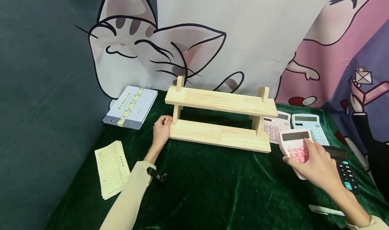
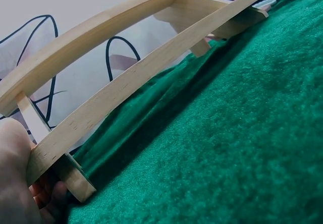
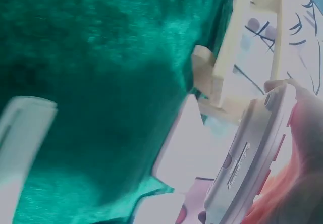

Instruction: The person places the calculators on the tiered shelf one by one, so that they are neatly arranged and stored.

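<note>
A two-tier wooden shelf (image 1: 220,101) stands towards the back of the green cloth. At its left end my left hand (image 1: 161,131) grips the lower board, and the left wrist view shows fingertips (image 2: 58,191) beneath that board (image 2: 126,82). Over on the right, my right hand (image 1: 320,165) holds a pink-and-white calculator (image 1: 294,143), tilted, with its keys towards me. Its thick side edge (image 3: 247,158) shows in the right wrist view, lifted off the cloth. The palm hides part of the keypad.
Behind the held calculator lie another pink calculator (image 1: 278,125) and a light-blue one (image 1: 310,127); a black calculator (image 1: 346,171) is partly under the right hand. A white pen (image 1: 326,210) lies nearer me. On the left are grey-blue notebooks (image 1: 130,106) and printed forms (image 1: 112,169).
</note>
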{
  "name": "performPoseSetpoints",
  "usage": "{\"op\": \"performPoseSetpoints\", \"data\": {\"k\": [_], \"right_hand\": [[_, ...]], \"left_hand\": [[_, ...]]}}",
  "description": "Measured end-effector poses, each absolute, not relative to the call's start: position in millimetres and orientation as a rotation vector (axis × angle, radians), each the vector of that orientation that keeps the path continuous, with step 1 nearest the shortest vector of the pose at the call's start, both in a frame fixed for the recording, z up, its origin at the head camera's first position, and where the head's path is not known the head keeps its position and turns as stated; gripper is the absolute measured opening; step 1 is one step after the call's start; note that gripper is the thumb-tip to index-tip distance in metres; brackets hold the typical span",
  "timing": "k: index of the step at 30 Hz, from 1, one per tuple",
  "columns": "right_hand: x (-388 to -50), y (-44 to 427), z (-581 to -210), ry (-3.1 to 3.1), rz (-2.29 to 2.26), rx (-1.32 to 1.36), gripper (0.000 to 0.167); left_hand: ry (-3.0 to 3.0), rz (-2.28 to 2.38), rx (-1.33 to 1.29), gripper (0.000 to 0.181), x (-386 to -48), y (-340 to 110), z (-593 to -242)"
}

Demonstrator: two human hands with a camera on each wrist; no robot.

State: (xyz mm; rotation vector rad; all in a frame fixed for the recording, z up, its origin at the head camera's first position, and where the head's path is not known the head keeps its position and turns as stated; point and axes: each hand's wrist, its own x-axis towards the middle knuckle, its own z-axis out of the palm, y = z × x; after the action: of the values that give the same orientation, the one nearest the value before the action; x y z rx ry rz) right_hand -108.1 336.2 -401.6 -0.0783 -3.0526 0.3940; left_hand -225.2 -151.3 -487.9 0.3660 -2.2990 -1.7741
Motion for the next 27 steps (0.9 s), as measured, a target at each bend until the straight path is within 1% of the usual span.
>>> {"op": "performPoseSetpoints", "data": {"k": [8, 15, 20, 27], "right_hand": [[-116, 318, -383, -3.038, 0.443, 0.037, 0.103], [-127, 300, -366, -2.949, 0.371, 0.194, 0.099], [-132, 279, -354, -2.896, 0.303, 0.338, 0.098], [-131, 245, -346, -2.884, 0.385, 0.494, 0.099]], "left_hand": [[-2.313, -1.776, 0.349, 0.026, -225, -151, -486], [-2.292, -1.785, 0.340, 0.026, -224, -152, -488], [-2.281, -1.780, 0.346, 0.026, -225, -153, -489], [-2.287, -1.778, 0.342, 0.026, -225, -152, -489]]}}
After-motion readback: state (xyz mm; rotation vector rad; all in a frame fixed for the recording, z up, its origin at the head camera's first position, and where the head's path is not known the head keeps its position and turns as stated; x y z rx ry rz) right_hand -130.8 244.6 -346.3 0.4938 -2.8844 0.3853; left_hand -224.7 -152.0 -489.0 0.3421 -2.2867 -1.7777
